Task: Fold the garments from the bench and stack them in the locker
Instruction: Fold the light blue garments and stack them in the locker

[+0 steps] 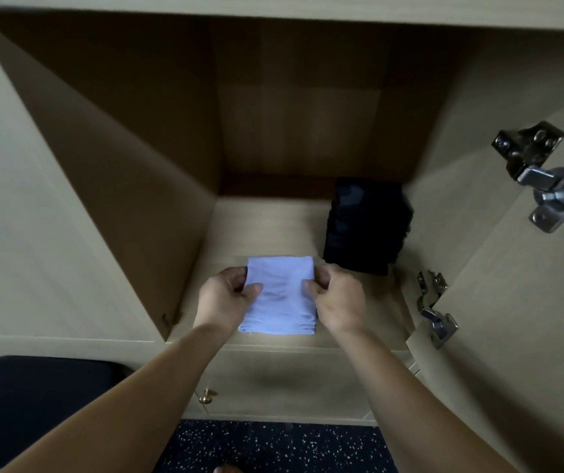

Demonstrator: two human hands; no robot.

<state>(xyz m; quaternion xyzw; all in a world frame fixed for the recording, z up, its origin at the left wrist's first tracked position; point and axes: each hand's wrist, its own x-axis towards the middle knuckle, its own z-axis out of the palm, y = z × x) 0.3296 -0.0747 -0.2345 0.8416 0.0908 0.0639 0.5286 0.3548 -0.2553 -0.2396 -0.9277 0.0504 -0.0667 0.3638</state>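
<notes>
A folded pale blue garment [280, 295] lies flat at the front of the wooden locker shelf [267, 227]. My left hand [226, 295] grips its left edge, thumb on top and fingers curled under. My right hand [337, 298] grips the right edge the same way. Behind and to the right, a folded dark garment [366, 227] sits in the back right corner of the shelf, apart from the blue one.
The locker door [530, 302] stands open on the right with metal hinges [543, 179] on its inner face. A dark padded bench [34, 404] is at the lower left. A small brass knob [206, 397] sits on the panel below the shelf. Speckled dark floor [273, 448] lies beneath.
</notes>
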